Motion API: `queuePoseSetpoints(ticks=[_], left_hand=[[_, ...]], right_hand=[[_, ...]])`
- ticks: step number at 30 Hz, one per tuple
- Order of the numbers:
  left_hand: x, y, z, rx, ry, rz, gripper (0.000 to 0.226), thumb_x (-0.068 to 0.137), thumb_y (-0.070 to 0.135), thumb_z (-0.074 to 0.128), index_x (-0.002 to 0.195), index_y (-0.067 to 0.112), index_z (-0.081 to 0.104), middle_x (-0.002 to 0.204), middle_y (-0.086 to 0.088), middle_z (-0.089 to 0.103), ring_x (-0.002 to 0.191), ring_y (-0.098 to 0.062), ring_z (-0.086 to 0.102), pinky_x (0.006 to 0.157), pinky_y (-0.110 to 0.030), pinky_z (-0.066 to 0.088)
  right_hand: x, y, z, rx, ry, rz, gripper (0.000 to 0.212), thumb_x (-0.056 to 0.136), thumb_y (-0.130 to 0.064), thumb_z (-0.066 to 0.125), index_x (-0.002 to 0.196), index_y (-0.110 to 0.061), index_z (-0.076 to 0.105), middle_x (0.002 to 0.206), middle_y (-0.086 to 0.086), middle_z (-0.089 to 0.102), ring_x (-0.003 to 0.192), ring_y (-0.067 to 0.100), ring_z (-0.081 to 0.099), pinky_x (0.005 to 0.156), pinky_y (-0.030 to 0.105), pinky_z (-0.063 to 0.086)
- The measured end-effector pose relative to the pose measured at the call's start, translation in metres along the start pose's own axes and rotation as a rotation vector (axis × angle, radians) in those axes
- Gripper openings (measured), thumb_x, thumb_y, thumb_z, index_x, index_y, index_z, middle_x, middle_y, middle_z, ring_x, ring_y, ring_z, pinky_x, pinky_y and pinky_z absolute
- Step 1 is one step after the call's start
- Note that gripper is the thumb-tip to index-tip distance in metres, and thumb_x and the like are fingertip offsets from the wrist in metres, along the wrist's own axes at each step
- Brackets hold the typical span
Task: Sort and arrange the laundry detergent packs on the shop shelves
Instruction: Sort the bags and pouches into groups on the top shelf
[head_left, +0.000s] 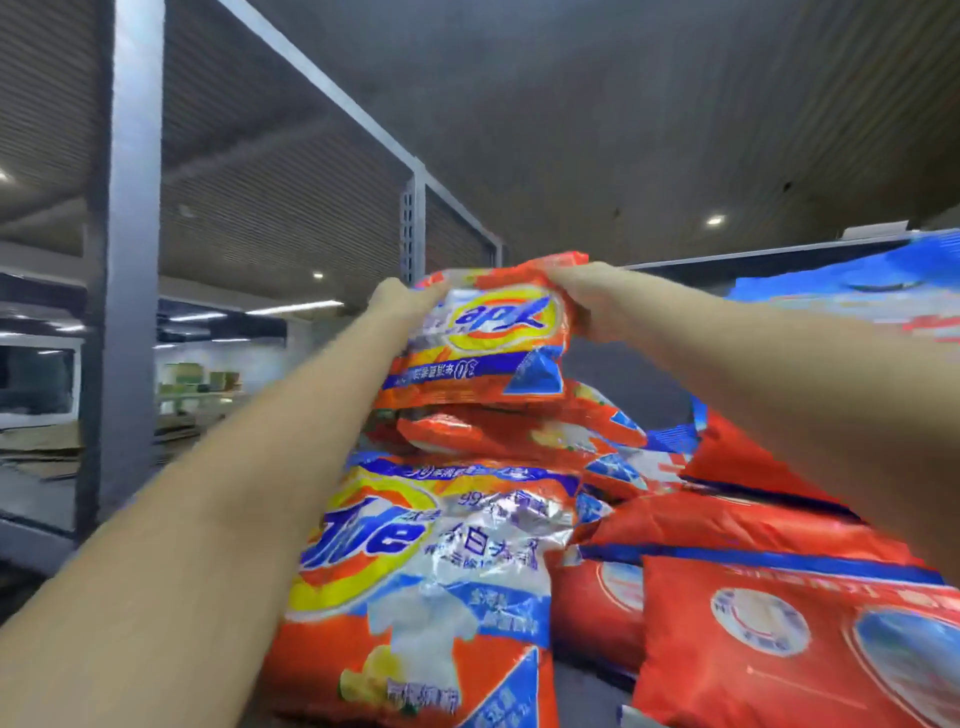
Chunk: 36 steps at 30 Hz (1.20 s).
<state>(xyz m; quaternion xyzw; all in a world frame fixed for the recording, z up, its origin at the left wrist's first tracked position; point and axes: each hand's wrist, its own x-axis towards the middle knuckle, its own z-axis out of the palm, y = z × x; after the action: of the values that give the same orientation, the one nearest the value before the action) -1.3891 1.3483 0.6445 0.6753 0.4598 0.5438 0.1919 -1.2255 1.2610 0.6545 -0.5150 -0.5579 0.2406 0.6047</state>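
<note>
Left hand (402, 301) grips the far left corner of a small orange Tide pack (483, 338), fingers curled over its top edge. Right hand (582, 296) grips the far right corner of the same pack in like manner, fingers wrapped round the crimped seam. Both forearms reach forward and up from the lower corners of the view.

The held pack is raised above a heap of further packs, its printed face toward the camera and upside down: yellow-ringed blue logo, blue band with white characters below, blue triangle at the lower right corner. Its lower edge sits just above, possibly touching, a second small orange pack (467, 431) lying flat on the heap.

Beneath these lies a large Tide pack (415, 571), logo upright, foil crumpled and reflective, orange base with a lemon motif. To its right lie red packs (779, 639) with round white-and-blue emblems, overlapping one another. A blue pack (852, 296) stands behind the right forearm.

The heap rests on a shelf; its surface is largely hidden. A grey metal shelf upright (124, 260) stands at left. Image is motion-blurred; fine print is unreadable.
</note>
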Motion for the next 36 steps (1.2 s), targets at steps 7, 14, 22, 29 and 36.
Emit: queuePoseSetpoints(ticks=[7, 14, 22, 29, 36], left_hand=[[-0.005, -0.041, 0.025, 0.431, -0.476, -0.024, 0.051, 0.093, 0.046, 0.053, 0.123, 0.006, 0.061, 0.12, -0.014, 0.062, 0.104, -0.031, 0.061, 0.088, -0.035, 0.046], [-0.011, -0.052, 0.002, 0.292, -0.344, 0.146, 0.044, 0.092, 0.036, 0.052, 0.114, -0.001, 0.062, 0.118, -0.019, 0.063, 0.104, -0.033, 0.061, 0.088, -0.036, 0.05], [-0.086, -0.028, -0.029, 0.154, -0.246, 0.556, 0.035, 0.098, 0.03, 0.043, 0.116, 0.012, 0.066, 0.12, -0.008, 0.064, 0.115, -0.026, 0.055, 0.091, -0.03, 0.041], [-0.19, -0.029, -0.06, 0.102, -0.287, 0.798, 0.032, 0.098, 0.03, 0.043, 0.112, 0.012, 0.065, 0.112, -0.006, 0.068, 0.106, -0.024, 0.059, 0.084, -0.029, 0.038], [-0.315, -0.061, -0.068, 0.067, -0.375, 0.959, 0.026, 0.097, 0.027, 0.049, 0.105, 0.01, 0.067, 0.106, -0.007, 0.068, 0.103, -0.027, 0.058, 0.084, -0.035, 0.038]], right_hand=[[0.008, 0.031, -0.013, -0.439, 0.022, 0.27, 0.023, 0.093, -0.013, 0.055, 0.07, -0.008, 0.054, 0.072, 0.005, 0.057, 0.054, 0.009, 0.054, 0.073, 0.017, 0.049], [-0.049, 0.014, 0.001, -0.576, 0.234, 0.164, 0.026, 0.092, -0.007, 0.055, 0.112, 0.009, 0.056, 0.103, 0.019, 0.061, 0.078, 0.027, 0.063, 0.081, 0.035, 0.054], [-0.147, 0.009, 0.032, -1.494, 0.302, 0.102, 0.025, 0.087, -0.01, 0.046, 0.063, -0.006, 0.048, 0.064, 0.013, 0.049, 0.073, 0.034, 0.049, 0.051, 0.025, 0.034], [-0.246, 0.008, 0.032, -1.581, 0.274, 0.061, 0.025, 0.091, -0.019, 0.046, 0.068, -0.009, 0.05, 0.085, 0.02, 0.058, 0.094, 0.039, 0.058, 0.064, 0.031, 0.033], [-0.377, 0.01, 0.018, -1.46, 0.286, -0.08, 0.027, 0.095, -0.024, 0.05, 0.114, -0.009, 0.061, 0.111, 0.007, 0.067, 0.105, 0.027, 0.058, 0.085, 0.033, 0.042]])
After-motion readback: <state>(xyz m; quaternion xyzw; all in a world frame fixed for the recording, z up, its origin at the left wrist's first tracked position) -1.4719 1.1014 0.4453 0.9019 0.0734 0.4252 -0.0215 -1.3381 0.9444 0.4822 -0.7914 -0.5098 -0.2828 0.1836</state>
